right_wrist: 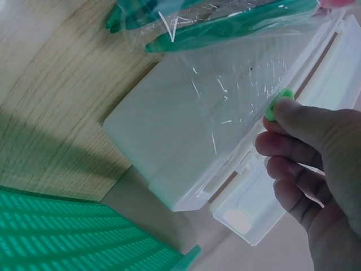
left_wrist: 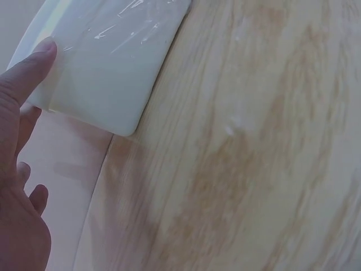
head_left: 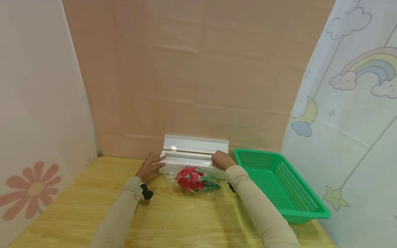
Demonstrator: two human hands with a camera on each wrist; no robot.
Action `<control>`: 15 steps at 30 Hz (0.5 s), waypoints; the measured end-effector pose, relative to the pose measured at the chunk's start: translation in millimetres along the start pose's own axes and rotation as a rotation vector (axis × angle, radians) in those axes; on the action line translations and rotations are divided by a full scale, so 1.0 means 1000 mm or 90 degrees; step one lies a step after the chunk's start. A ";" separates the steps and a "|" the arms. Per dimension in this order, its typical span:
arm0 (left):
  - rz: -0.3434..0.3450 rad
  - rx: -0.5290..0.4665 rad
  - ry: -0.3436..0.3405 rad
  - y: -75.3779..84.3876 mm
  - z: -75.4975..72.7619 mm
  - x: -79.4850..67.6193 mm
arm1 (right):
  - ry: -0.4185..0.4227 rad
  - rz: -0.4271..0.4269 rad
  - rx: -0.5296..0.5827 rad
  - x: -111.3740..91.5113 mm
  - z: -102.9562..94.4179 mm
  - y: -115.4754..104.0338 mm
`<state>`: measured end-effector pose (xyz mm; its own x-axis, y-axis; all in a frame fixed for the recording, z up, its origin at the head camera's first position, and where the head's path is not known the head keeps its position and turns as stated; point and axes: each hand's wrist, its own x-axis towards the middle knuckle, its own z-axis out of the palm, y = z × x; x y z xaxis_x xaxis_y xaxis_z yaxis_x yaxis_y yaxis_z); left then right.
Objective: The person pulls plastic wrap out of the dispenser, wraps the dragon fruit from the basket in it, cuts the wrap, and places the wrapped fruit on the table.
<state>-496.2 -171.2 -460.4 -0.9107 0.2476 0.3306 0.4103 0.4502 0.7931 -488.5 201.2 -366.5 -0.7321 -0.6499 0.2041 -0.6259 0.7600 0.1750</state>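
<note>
A long white cling film dispenser (head_left: pixel 190 160) stands at the back of the table with its lid raised. At its left end, my left hand (head_left: pixel 150 166) grips the box, thumb on the front face; the thumb (left_wrist: pixel 35 65) shows in the left wrist view. With thumb and forefinger my right hand (right_wrist: pixel 324 149) pinches a small green slide cutter (right_wrist: pixel 278 105) on the dispenser's edge, towards the right. Clear film hangs down the front and lies around a red and green dragon fruit (head_left: pixel 192 179) in front of the box. Part of the cutter is hidden by my thumb.
A green plastic basket (head_left: pixel 305 186) with slatted walls stands to the right of the dispenser, close to my right forearm. Behind the table hangs a brown-orange cloth (head_left: pixel 192 86). Patterned sheets (head_left: pixel 344 113) flank both sides.
</note>
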 end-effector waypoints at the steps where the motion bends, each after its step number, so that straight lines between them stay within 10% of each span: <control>1: 0.002 -0.004 -0.004 0.000 0.001 0.000 | 0.000 -0.002 0.000 -0.002 0.000 0.000; 15: -0.009 0.010 0.006 0.006 0.010 -0.006 | 0.002 -0.034 -0.015 -0.008 0.000 0.007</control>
<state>-487.5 -161.8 -462.7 -0.9171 0.2333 0.3233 0.3973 0.4675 0.7897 -487.0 211.3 -366.4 -0.6970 -0.6894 0.1973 -0.6572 0.7242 0.2089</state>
